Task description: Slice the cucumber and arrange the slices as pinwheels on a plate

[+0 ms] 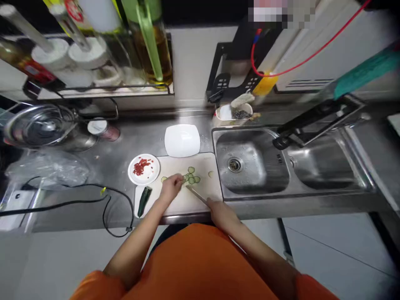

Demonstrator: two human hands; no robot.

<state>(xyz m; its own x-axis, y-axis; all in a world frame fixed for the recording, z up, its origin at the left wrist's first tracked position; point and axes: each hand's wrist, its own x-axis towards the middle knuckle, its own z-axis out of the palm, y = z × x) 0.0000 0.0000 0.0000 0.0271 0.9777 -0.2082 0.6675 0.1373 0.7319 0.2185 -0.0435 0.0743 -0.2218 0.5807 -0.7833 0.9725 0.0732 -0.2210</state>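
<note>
Head view: the left hand (171, 186) pins a cucumber piece (184, 178) at the middle of the cutting board (187, 200), fingers curled. The right hand (218, 210) grips a knife (196, 194) (blade angling up-left toward it), slices (192, 176) lying just beyond.

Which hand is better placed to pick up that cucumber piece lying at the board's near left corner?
Left. The left hand rests on the cutting board close to the cucumber piece, while the right hand grips the knife farther away.

left hand (171, 186) on cucumber slices (191, 176), right hand (220, 212) gripping knife (196, 194), cutting board (187, 200)
</note>
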